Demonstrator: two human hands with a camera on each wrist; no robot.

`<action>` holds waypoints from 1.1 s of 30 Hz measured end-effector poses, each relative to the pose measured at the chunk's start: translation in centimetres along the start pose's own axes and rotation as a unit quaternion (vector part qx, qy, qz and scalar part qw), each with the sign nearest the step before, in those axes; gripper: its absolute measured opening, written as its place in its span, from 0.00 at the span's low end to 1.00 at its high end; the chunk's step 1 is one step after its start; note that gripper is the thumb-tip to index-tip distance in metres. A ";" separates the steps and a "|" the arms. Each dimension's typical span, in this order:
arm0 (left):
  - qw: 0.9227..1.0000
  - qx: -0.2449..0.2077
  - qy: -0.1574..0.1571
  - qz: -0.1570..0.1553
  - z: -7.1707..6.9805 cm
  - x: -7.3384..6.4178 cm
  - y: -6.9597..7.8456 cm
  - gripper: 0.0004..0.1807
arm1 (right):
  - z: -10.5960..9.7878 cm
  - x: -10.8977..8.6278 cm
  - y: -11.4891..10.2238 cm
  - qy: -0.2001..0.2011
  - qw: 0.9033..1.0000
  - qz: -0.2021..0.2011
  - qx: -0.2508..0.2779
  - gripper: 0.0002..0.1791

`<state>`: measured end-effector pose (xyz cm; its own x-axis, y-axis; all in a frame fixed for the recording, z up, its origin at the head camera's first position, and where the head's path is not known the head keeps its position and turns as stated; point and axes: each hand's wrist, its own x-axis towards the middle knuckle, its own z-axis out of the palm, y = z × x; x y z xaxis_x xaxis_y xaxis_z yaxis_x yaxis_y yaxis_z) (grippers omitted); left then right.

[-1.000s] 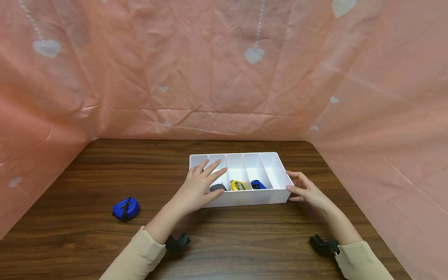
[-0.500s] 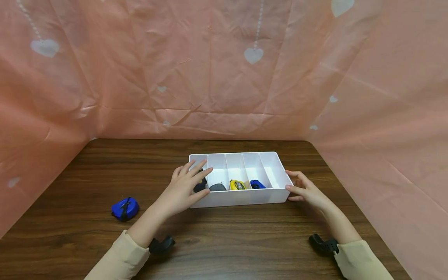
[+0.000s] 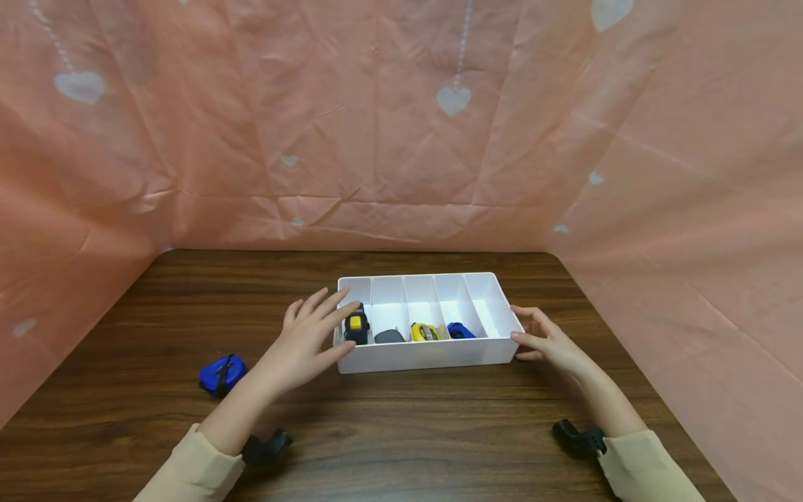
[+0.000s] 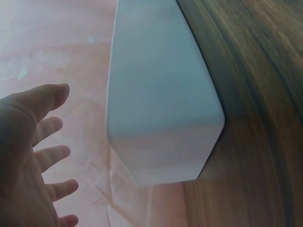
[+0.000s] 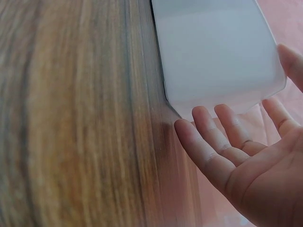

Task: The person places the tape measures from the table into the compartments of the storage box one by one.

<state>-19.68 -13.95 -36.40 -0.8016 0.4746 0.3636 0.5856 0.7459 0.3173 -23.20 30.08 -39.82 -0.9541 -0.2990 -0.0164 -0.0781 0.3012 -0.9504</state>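
Observation:
A long white box (image 3: pixel 433 354) with several compartments lies across the table between the hands. From left to right it holds a black-and-yellow tape measure (image 3: pixel 357 326), a grey tape measure (image 3: pixel 389 336), a yellow tape measure (image 3: pixel 424 332) and a blue tape measure (image 3: pixel 461 330). My left hand (image 3: pixel 302 343) hovers at the box's left end, fingers spread, holding nothing; the left wrist view shows a gap between its fingers and the box wall (image 4: pixel 161 85). At the opposite end, my right hand (image 3: pixel 552 343) touches the end wall with its fingertips, thumb near the front corner.
Another blue tape measure (image 3: pixel 222 374) lies on the wooden table (image 3: pixel 426 432), left of the left forearm. A pink cloth (image 3: pixel 389 125) with white hearts encloses the table at the back and sides. A black mount (image 3: pixel 266 446) sits at each wrist.
My left hand has moved left from over the box to its left end, uncovering the grey and then the black-and-yellow tape measure. The right hand has stayed at the right end.

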 end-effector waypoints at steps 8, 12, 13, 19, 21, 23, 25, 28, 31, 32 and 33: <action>1.000 0.002 0.001 -0.008 -1.2 -1.2 -0.7 0.34 | 0.1 0.0 0.0 0.002 1.000 0.005 0.001 0.34; 1.000 0.000 0.007 -0.013 -1.7 -1.9 -1.3 0.35 | 0.1 0.0 -0.1 0.003 1.000 0.005 0.000 0.34; 1.000 0.001 0.008 -0.015 -1.8 -2.1 -1.4 0.35 | 0.1 0.0 -0.1 0.003 1.000 0.004 -0.001 0.34; 0.999 0.000 0.019 -0.029 -2.7 -3.2 -2.2 0.35 | -0.1 0.0 0.0 0.001 1.000 0.001 -0.005 0.33; 0.999 -0.001 0.022 -0.032 -3.0 -3.5 -2.4 0.35 | -0.1 0.0 0.0 0.001 1.000 0.001 -0.005 0.33; 0.999 -0.003 0.023 -0.033 -3.3 -3.8 -2.7 0.35 | -0.1 0.0 0.0 0.001 1.000 0.000 -0.006 0.33; 0.999 -0.006 0.024 -0.034 -3.6 -4.0 -2.9 0.35 | -0.1 0.1 0.0 0.001 1.000 -0.001 -0.007 0.33; 0.999 -0.005 0.027 -0.036 -3.9 -4.4 -3.4 0.35 | -0.1 0.1 0.0 -0.001 1.000 -0.002 -0.009 0.33; 0.999 -0.009 0.032 -0.037 -4.1 -4.8 -3.8 0.35 | -0.1 0.1 0.0 -0.002 1.000 -0.002 -0.009 0.33; 0.999 -0.010 0.035 -0.037 -4.2 -4.9 -4.0 0.35 | -0.1 0.1 0.0 -0.002 1.000 -0.002 -0.008 0.33; 0.999 -0.012 0.038 -0.037 -4.3 -5.0 -4.1 0.35 | -0.1 0.1 0.0 -0.002 1.000 -0.002 -0.007 0.33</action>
<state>-17.56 -21.40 -35.80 -0.8320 0.3811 0.4033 0.5285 0.7656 0.3669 -23.33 30.16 -39.81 -0.9527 -0.3037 -0.0141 -0.0857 0.3129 -0.9459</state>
